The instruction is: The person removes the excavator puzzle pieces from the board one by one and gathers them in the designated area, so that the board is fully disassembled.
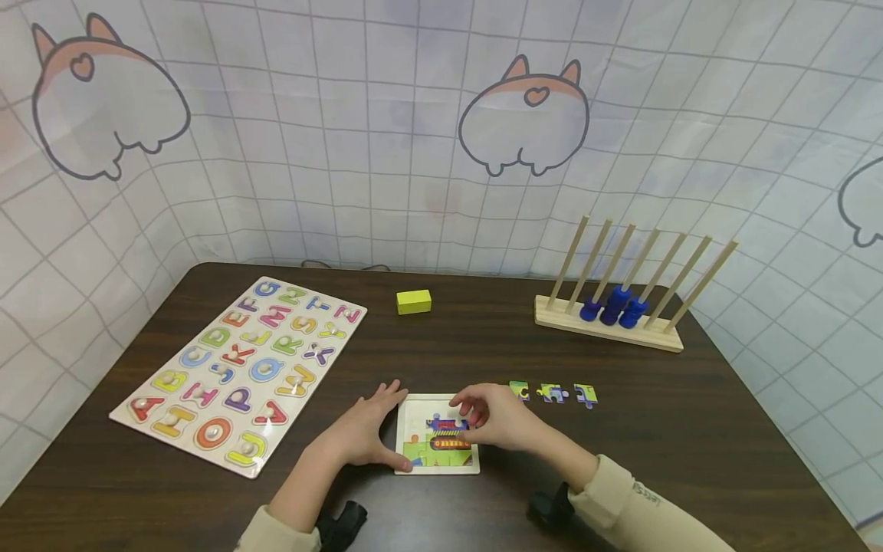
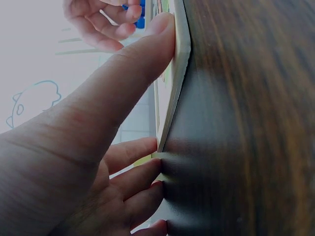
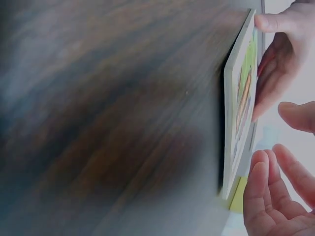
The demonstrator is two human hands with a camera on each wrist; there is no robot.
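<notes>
Puzzle (image 1: pixel 438 442) lies midway between the table's (image 1: pixel 690 429) side edges. Left hand (image 1: pixel 360 429) spread wide, thumb on the puzzle's near-left corner, probably to stop it sliding. Right hand (image 1: pixel 501 416) over its right edge, fingers loosely bent, gripping nothing visible. Three pieces (image 1: pixel 552 393) lined up off its far-right corner, presumably for easy reach.

Table (image 1: pixel 441 349) (brown) under puzzle (image 1: pixel 436 446), letterboard (image 1: pixel 243 366), block (image 1: pixel 414 303), abacus (image 1: pixel 600 329)
</notes>
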